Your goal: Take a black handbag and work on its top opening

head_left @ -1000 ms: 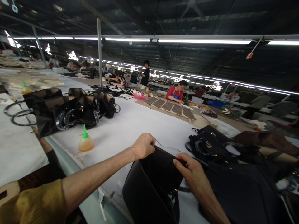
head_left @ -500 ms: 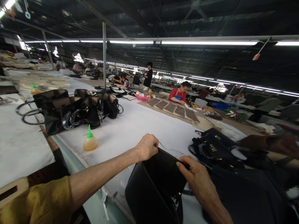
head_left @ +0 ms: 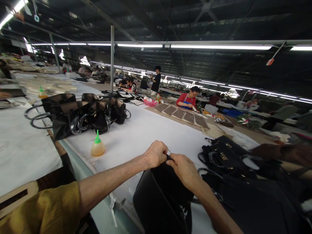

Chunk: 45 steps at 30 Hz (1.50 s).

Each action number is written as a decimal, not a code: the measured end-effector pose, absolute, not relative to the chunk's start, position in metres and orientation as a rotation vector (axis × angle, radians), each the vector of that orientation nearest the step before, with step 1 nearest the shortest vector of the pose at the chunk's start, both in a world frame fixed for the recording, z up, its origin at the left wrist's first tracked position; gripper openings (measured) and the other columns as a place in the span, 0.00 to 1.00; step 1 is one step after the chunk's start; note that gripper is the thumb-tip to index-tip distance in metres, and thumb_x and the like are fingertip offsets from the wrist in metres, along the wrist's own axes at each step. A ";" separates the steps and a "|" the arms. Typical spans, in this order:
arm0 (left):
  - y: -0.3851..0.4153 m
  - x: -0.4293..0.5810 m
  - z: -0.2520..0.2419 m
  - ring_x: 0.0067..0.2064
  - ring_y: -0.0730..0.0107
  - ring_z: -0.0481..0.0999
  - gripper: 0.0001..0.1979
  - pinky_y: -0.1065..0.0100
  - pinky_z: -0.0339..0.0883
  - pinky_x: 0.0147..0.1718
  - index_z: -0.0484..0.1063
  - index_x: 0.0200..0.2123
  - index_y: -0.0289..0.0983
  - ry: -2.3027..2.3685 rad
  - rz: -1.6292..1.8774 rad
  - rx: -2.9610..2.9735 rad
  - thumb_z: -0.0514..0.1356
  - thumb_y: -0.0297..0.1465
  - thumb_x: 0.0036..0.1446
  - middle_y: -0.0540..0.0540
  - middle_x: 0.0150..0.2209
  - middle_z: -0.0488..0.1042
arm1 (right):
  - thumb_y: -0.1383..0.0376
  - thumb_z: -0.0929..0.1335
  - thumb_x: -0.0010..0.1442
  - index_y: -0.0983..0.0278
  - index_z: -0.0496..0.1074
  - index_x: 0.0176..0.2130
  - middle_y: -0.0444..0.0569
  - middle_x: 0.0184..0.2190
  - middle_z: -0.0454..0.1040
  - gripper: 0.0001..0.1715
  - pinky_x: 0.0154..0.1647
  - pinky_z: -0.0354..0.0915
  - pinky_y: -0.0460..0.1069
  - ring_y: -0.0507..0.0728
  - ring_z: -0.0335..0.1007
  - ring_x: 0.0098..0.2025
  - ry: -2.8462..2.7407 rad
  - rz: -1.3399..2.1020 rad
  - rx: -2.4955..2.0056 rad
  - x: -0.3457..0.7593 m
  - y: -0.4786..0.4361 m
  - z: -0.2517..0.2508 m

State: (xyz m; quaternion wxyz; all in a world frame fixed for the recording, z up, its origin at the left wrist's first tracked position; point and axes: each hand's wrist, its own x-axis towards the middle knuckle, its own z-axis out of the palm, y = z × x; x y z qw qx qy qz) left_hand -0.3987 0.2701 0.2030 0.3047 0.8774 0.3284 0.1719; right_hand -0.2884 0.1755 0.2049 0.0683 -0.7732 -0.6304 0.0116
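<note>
White-covered desk [head_left: 146, 126]: it runs away from me beneath everything nearest my hands. Co-worker in red [head_left: 184, 100]: a person with a blue apron, leaning forward at the far side. Heap of black bags [head_left: 258, 198]: on my right, the upper ones lying flat with gold-coloured clasps. Cluster of black handbags [head_left: 64, 120]: standing on my left, round handles hanging at their sides, some wrapped in clear film. Brown panels [head_left: 181, 114]: laid side by side near the co-worker. Open black bag [head_left: 158, 201]: directly before me at the near edge, mouth upward and tilted; I cannot tell whether its base rests on anything. My left hand [head_left: 156, 154]: closed on the bag's upper edge. My right hand [head_left: 184, 168]: thumb and fingers pinching that edge just beside the left. Squeeze bottle [head_left: 97, 149]: upright, green-nozzled, holding amber liquid, near the cluster
</note>
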 end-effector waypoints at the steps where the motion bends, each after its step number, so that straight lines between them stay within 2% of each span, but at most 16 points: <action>1: 0.272 -0.401 0.204 0.21 0.76 0.61 0.01 0.75 0.52 0.19 0.67 0.18 0.34 0.837 0.457 2.289 0.56 0.24 0.38 0.53 0.16 0.62 | 0.63 0.62 0.57 0.62 0.69 0.29 0.46 0.26 0.72 0.09 0.28 0.52 0.45 0.54 0.67 0.31 -1.909 0.046 -2.349 -0.288 0.180 0.205; 3: 0.276 -0.407 0.207 0.24 0.76 0.63 0.04 0.75 0.55 0.22 0.66 0.20 0.34 0.713 0.517 2.170 0.59 0.28 0.39 0.52 0.21 0.66 | 0.62 0.62 0.56 0.62 0.69 0.28 0.47 0.26 0.72 0.10 0.28 0.52 0.45 0.53 0.67 0.31 -1.891 0.032 -2.386 -0.286 0.184 0.205; 5: 0.280 -0.415 0.212 0.28 0.75 0.66 0.11 0.74 0.59 0.26 0.65 0.25 0.34 0.630 0.620 2.034 0.61 0.35 0.40 0.49 0.30 0.69 | 0.62 0.61 0.57 0.62 0.69 0.29 0.47 0.27 0.72 0.10 0.28 0.52 0.45 0.53 0.68 0.31 -1.875 0.013 -2.416 -0.283 0.185 0.207; 8: 0.278 -0.430 0.220 0.37 0.67 0.68 0.26 0.70 0.62 0.32 0.63 0.41 0.36 0.752 0.672 1.985 0.61 0.44 0.40 0.44 0.42 0.67 | 0.60 0.61 0.57 0.62 0.69 0.28 0.48 0.28 0.73 0.12 0.28 0.53 0.46 0.55 0.68 0.32 -1.857 -0.016 -2.473 -0.282 0.188 0.212; 11: 0.262 -0.440 0.224 0.45 0.58 0.67 0.38 0.65 0.62 0.38 0.53 0.53 0.39 0.936 0.612 2.065 0.58 0.49 0.41 0.40 0.48 0.64 | 0.61 0.61 0.56 0.64 0.70 0.31 0.52 0.31 0.73 0.12 0.29 0.55 0.47 0.59 0.69 0.36 -1.841 -0.068 -2.536 -0.290 0.193 0.221; 14: 0.242 -0.444 0.226 0.49 0.50 0.64 0.46 0.60 0.59 0.43 0.46 0.58 0.39 1.078 0.531 2.156 0.59 0.50 0.38 0.38 0.49 0.64 | 0.62 0.61 0.56 0.65 0.70 0.35 0.55 0.35 0.72 0.11 0.31 0.56 0.48 0.60 0.69 0.39 -1.850 -0.109 -2.574 -0.302 0.200 0.233; 17: 0.237 -0.448 0.225 0.51 0.47 0.61 0.52 0.59 0.58 0.44 0.43 0.60 0.37 1.183 0.408 2.222 0.65 0.40 0.32 0.37 0.51 0.62 | 0.63 0.62 0.55 0.66 0.70 0.35 0.57 0.36 0.72 0.11 0.31 0.57 0.48 0.60 0.69 0.39 -1.876 -0.126 -2.591 -0.313 0.204 0.245; 19: 0.248 -0.454 0.223 0.49 0.51 0.64 0.51 0.64 0.61 0.41 0.41 0.60 0.37 1.214 0.354 2.188 0.63 0.28 0.32 0.37 0.52 0.62 | 0.63 0.63 0.55 0.67 0.70 0.35 0.57 0.36 0.72 0.11 0.31 0.57 0.48 0.60 0.69 0.39 -1.900 -0.130 -2.589 -0.316 0.203 0.252; 21: 0.268 -0.462 0.221 0.42 0.58 0.69 0.48 0.70 0.62 0.32 0.43 0.60 0.37 1.195 0.353 2.098 0.57 0.19 0.31 0.38 0.50 0.65 | 0.63 0.63 0.55 0.66 0.70 0.33 0.56 0.35 0.72 0.10 0.30 0.56 0.48 0.60 0.69 0.39 -1.920 -0.124 -2.582 -0.318 0.200 0.257; 23: 0.290 -0.470 0.221 0.34 0.66 0.70 0.43 0.74 0.59 0.25 0.54 0.56 0.35 1.109 0.364 2.043 0.53 0.17 0.30 0.41 0.45 0.68 | 0.63 0.63 0.55 0.65 0.70 0.30 0.54 0.34 0.73 0.10 0.30 0.56 0.48 0.60 0.69 0.38 -1.938 -0.109 -2.567 -0.318 0.193 0.258; 25: 0.308 -0.473 0.221 0.30 0.70 0.68 0.33 0.76 0.56 0.22 0.67 0.46 0.34 1.013 0.348 2.040 0.50 0.17 0.30 0.46 0.36 0.72 | 0.62 0.62 0.55 0.63 0.69 0.28 0.51 0.31 0.73 0.10 0.29 0.55 0.47 0.59 0.69 0.37 -1.951 -0.105 -2.543 -0.315 0.185 0.255; 26: 0.315 -0.472 0.220 0.28 0.72 0.67 0.29 0.76 0.55 0.21 0.71 0.40 0.34 0.950 0.333 2.053 0.49 0.18 0.30 0.48 0.31 0.72 | 0.62 0.62 0.56 0.63 0.68 0.27 0.50 0.30 0.73 0.10 0.30 0.55 0.47 0.58 0.69 0.36 -1.946 -0.105 -2.524 -0.313 0.181 0.251; 29: 0.323 -0.464 0.215 0.25 0.73 0.65 0.25 0.76 0.54 0.20 0.74 0.33 0.34 0.745 0.289 2.110 0.47 0.19 0.30 0.52 0.23 0.69 | 0.62 0.61 0.57 0.62 0.65 0.24 0.47 0.26 0.72 0.12 0.29 0.54 0.46 0.55 0.68 0.32 -1.898 -0.064 -2.463 -0.299 0.170 0.234; 33: 0.319 -0.451 0.200 0.25 0.74 0.65 0.22 0.76 0.55 0.21 0.74 0.31 0.34 0.638 0.252 2.140 0.48 0.20 0.31 0.52 0.22 0.69 | 0.62 0.61 0.56 0.62 0.63 0.22 0.45 0.22 0.70 0.14 0.27 0.52 0.45 0.53 0.65 0.27 -1.830 0.030 -2.426 -0.276 0.162 0.207; 40: 0.314 -0.444 0.194 0.24 0.76 0.64 0.18 0.77 0.55 0.21 0.73 0.32 0.34 0.569 0.278 2.047 0.53 0.21 0.34 0.53 0.22 0.68 | 0.63 0.61 0.57 0.62 0.63 0.23 0.46 0.24 0.71 0.13 0.29 0.54 0.45 0.54 0.66 0.29 -1.797 0.000 -2.399 -0.270 0.155 0.196; 45: 0.310 -0.438 0.199 0.27 0.75 0.65 0.13 0.76 0.59 0.26 0.72 0.31 0.32 0.541 0.275 1.989 0.59 0.26 0.36 0.52 0.23 0.69 | 0.61 0.61 0.59 0.59 0.67 0.35 0.46 0.26 0.73 0.07 0.30 0.55 0.46 0.57 0.69 0.33 -1.793 -0.023 -2.410 -0.275 0.150 0.198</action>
